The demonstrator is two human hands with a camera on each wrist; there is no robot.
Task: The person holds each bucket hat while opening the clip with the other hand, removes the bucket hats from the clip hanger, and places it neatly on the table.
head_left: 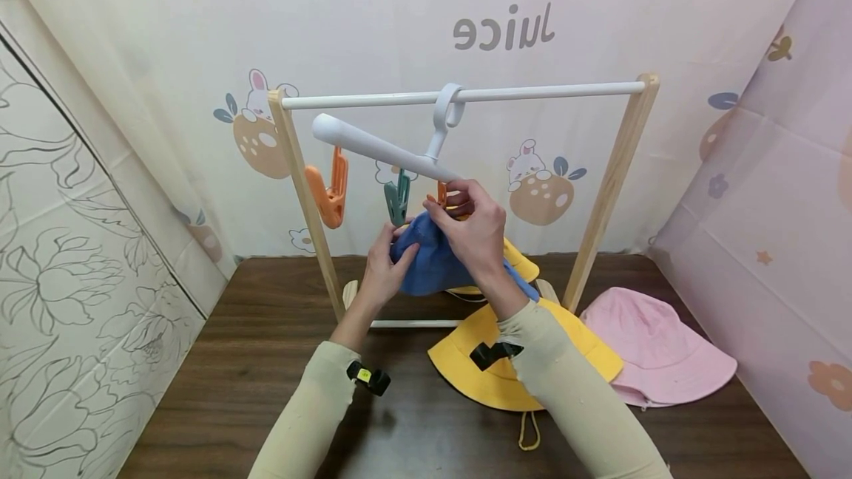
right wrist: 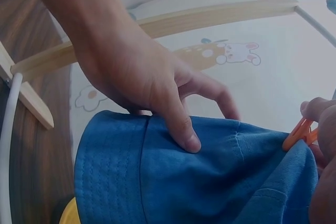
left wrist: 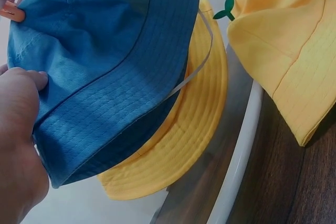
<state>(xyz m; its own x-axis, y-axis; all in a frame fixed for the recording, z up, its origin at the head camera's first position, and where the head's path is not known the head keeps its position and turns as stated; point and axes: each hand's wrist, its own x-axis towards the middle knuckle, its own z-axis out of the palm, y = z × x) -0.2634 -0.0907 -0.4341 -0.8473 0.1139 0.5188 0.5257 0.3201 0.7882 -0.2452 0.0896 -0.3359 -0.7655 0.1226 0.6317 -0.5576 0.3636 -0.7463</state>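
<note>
A blue bucket hat (head_left: 433,268) is held up below a white hanger (head_left: 373,145). My left hand (head_left: 386,265) grips the hat's side, its thumb lying on the near cloth and its fingers behind. With thumb and fingers, my right hand (head_left: 481,235) pinches an orange clip (head_left: 442,194) under the hanger. In the left wrist view the tip of that clip (left wrist: 12,12) lies on the crown of the hat. To the left, another orange clip (head_left: 329,191) and a green clip (head_left: 397,198) hang from the hanger. One yellow hat (head_left: 522,261) shows behind the blue one.
The hanger hooks over the white bar (head_left: 546,93) of a rack with wooden posts (head_left: 609,191). On the brown table (head_left: 266,361), a yellow hat (head_left: 479,361) with a cord lies under my right forearm, beside a pink hat (head_left: 652,346). A patterned curtain stands behind.
</note>
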